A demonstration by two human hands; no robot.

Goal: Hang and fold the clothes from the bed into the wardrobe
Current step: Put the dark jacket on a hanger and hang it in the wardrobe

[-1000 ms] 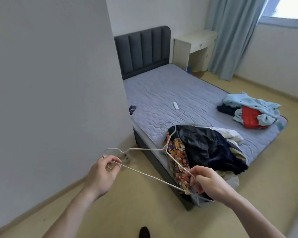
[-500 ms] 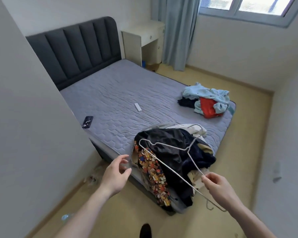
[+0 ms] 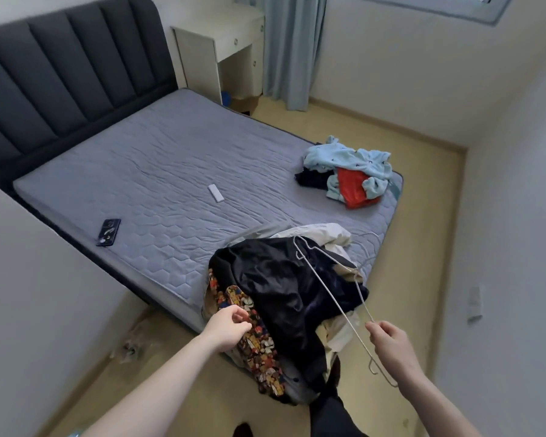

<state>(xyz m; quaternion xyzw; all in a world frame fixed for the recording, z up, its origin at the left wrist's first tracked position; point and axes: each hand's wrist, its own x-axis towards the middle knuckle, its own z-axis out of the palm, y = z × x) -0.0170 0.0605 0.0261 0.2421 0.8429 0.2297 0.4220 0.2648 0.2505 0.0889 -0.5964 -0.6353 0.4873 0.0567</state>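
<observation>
While our right hand [image 3: 391, 345] pinches a thin wire hanger [image 3: 334, 298] between thumb and fingertips, our left hand [image 3: 226, 326] reaches toward the patterned garment [image 3: 259, 342], fingers loosely curled and holding nothing; we cannot tell whether they touch the cloth. Right grip: closed on the hanger's wire. Hanger slants up and away over the near clothes pile [image 3: 284, 288]: black garment on top, patterned one draping off the bed [image 3: 171, 184] edge, pale pieces beneath. Pile sits at the bed's near corner. Mid-mattress: dark phone [image 3: 108, 232] near the left edge, small white remote [image 3: 216, 193]. Farther right, second heap [image 3: 353, 175], light blue and red. Beyond: padded dark headboard [image 3: 70, 67], white desk [image 3: 221, 42], curtain [image 3: 292, 48].
</observation>
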